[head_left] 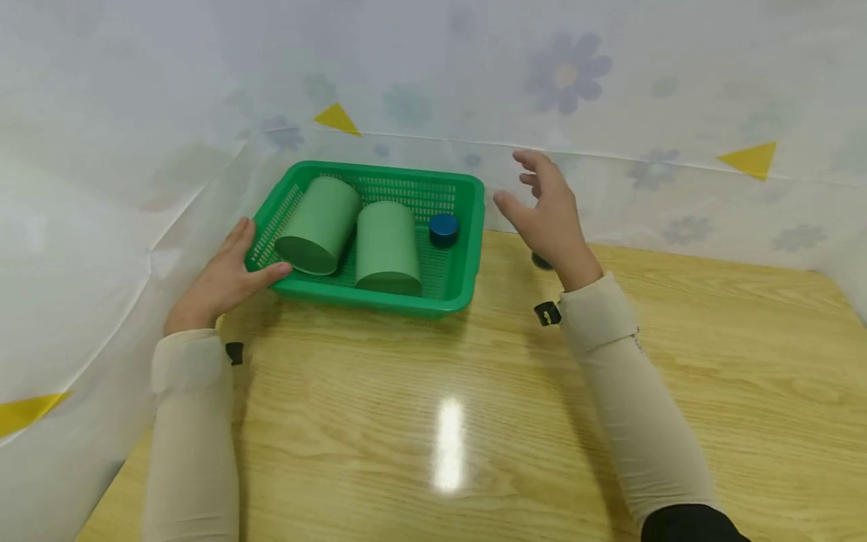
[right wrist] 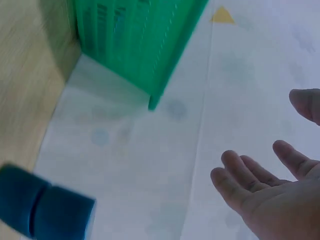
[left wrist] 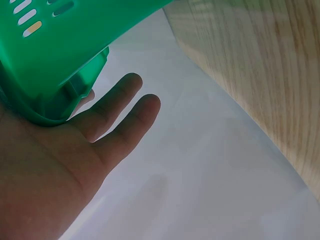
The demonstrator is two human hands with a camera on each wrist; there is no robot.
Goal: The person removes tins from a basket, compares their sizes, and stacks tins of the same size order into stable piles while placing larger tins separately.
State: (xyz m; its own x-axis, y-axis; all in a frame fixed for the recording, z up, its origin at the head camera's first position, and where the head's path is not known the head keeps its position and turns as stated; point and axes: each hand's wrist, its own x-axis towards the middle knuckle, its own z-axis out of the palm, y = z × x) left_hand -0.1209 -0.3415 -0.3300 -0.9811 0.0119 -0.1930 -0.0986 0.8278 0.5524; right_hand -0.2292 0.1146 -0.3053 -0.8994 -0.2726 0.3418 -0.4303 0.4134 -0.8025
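Observation:
A green plastic basket [head_left: 366, 299] stands at the back left of the table. Inside lie two light green cylinders [head_left: 323, 218] [head_left: 387, 245] and a small blue round lid-like piece [head_left: 443, 229]. My left hand [head_left: 220, 282] touches the basket's left end, thumb at the front rim corner. In the left wrist view, the rim rests against that palm [left wrist: 55, 170] while two fingers extend straight past it. To the right of the basket, my right hand [head_left: 547, 214] is raised, apart from it. Its fingers are spread and loosely bent in the right wrist view, with nothing in the palm [right wrist: 285, 210].
A dark blue cylindrical object [right wrist: 60, 212], blurred and grooved across its middle, stands near my right wrist; the head view mostly hides it. A white flower-printed sheet [head_left: 440, 60] with yellow triangles hangs behind the wooden table [head_left: 379, 391] and along its left side.

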